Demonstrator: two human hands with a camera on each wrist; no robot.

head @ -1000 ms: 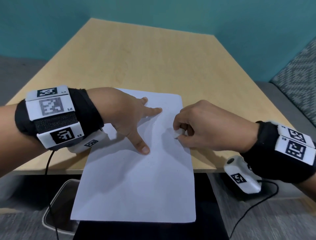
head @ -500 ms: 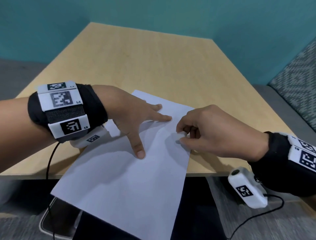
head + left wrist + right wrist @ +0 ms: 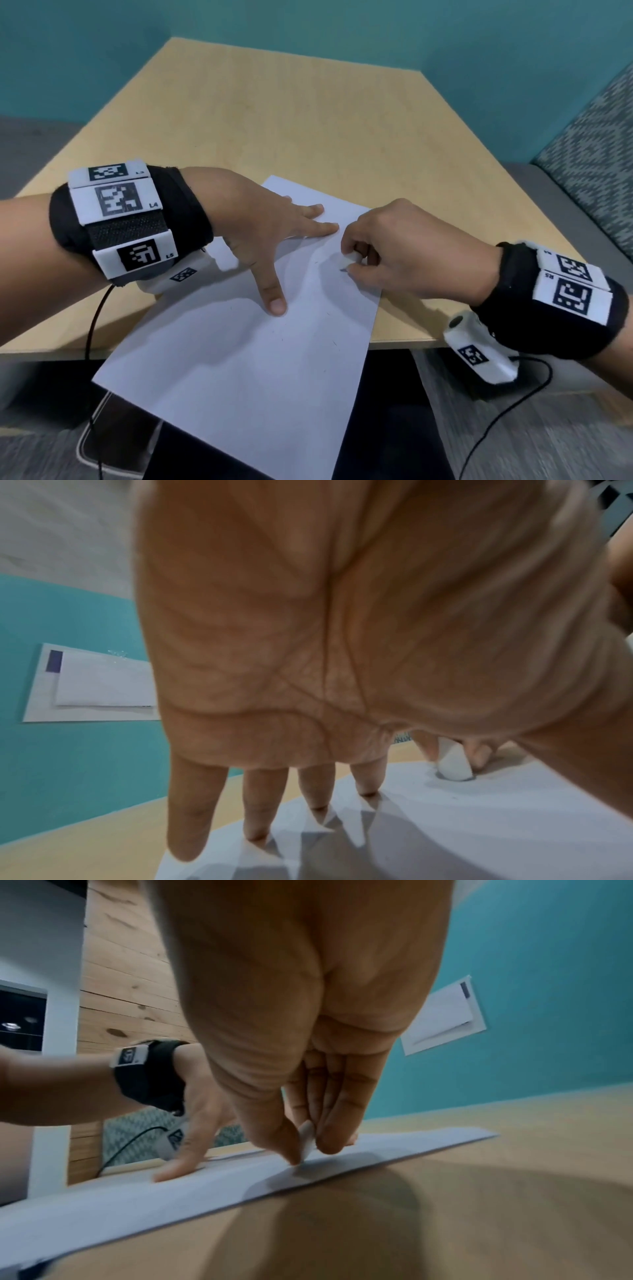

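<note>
A white sheet of paper [image 3: 239, 370] lies askew on the wooden table [image 3: 291, 120], its near half hanging over the front edge. My left hand [image 3: 274, 236] presses flat on the sheet's far part, fingers spread and thumb pointing toward me. In the left wrist view its fingertips [image 3: 255, 831] touch the paper [image 3: 479, 831]. My right hand [image 3: 383, 253] pinches a small white eraser [image 3: 346, 261] between thumb and fingers, its tip on the paper near the right edge. The right wrist view shows the eraser [image 3: 306, 1138] touching the sheet [image 3: 171, 1191].
Faint pencil marks dot the paper. A teal wall [image 3: 308, 31] stands behind the table. A patterned seat [image 3: 592, 144] is at the right. A grey bin [image 3: 92, 442] sits under the table's front left. Cables hang from both wrists.
The sheet has turned clockwise under my left hand, its near end swinging left and its right edge slanting. My right hand keeps pinching the eraser on the paper.
</note>
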